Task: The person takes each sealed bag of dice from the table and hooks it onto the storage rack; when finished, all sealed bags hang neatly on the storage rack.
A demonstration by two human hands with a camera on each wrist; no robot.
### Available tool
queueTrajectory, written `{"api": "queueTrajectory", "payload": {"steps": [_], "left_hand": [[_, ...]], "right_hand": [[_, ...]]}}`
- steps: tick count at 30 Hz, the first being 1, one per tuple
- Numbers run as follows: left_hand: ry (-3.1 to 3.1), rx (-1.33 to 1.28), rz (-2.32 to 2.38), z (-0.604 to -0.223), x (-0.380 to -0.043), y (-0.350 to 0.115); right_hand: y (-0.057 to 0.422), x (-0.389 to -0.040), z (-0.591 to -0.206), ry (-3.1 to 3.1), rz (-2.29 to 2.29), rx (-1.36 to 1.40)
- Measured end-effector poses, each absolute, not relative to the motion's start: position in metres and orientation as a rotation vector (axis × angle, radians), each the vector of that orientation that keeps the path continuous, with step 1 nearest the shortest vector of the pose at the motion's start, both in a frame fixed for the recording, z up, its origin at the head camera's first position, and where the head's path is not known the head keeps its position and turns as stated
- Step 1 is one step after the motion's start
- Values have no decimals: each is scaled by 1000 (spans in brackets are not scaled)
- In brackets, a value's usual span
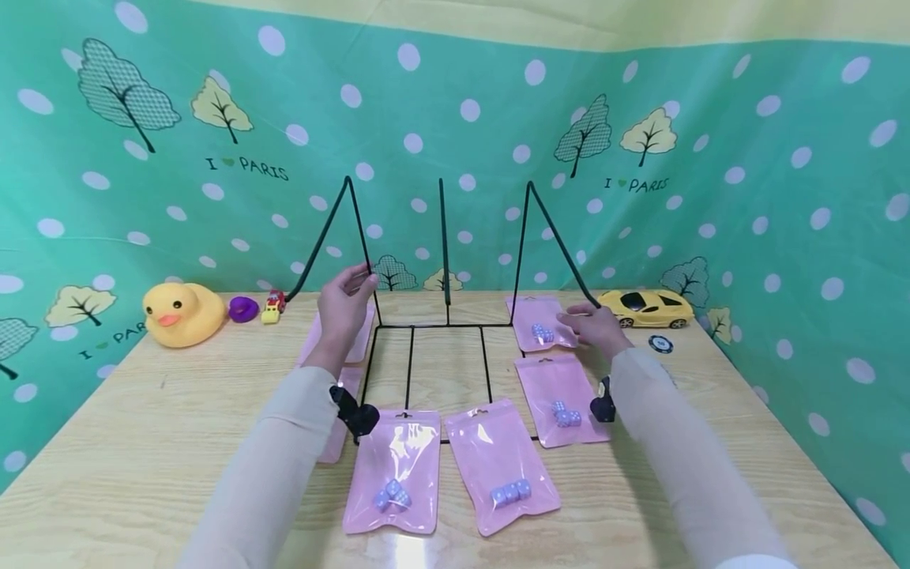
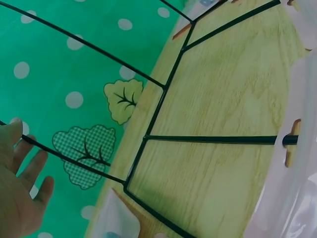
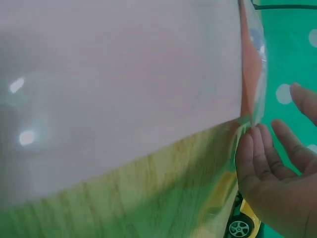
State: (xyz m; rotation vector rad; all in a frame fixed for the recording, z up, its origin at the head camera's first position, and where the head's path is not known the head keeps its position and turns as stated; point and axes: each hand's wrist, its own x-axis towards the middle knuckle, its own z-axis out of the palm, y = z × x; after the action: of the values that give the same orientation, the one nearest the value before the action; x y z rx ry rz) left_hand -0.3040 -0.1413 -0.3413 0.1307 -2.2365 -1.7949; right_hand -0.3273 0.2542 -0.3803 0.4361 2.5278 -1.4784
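A black wire rack with tall bent uprights stands on the wooden table. My left hand pinches its left upright wire between thumb and fingers; the left wrist view shows that hand at the wire's end. Pink pouches with lilac dice hang or lie around the rack's base. At the back right pouch, my right hand has its fingers extended, fingertips right at the pouch's edge. Close up, the right hand shows thumb and fingers apart. Two left pouches are partly hidden behind my left arm.
A yellow toy car and a round dark chip sit beyond my right hand. On the left are a large yellow duck, a small purple duck and a small red-and-yellow toy. A green dotted curtain backs the table.
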Motion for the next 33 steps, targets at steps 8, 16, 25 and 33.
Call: {"api": "queueTrajectory", "payload": {"steps": [8, 16, 25, 33], "left_hand": [[-2260, 136, -1740, -341, -310, -144], [-2254, 194, -1669, -340, -315, -143], [-2266, 195, -1624, -338, -314, -142], [-2309, 199, -1591, -336, -315, -142]], "right_hand": [[250, -333, -387, 2586, -1361, 497], [245, -336, -388, 2638, -1226, 501], [243, -341, -392, 2600, -1253, 551], [243, -344, -390, 2585, -1277, 533]]}}
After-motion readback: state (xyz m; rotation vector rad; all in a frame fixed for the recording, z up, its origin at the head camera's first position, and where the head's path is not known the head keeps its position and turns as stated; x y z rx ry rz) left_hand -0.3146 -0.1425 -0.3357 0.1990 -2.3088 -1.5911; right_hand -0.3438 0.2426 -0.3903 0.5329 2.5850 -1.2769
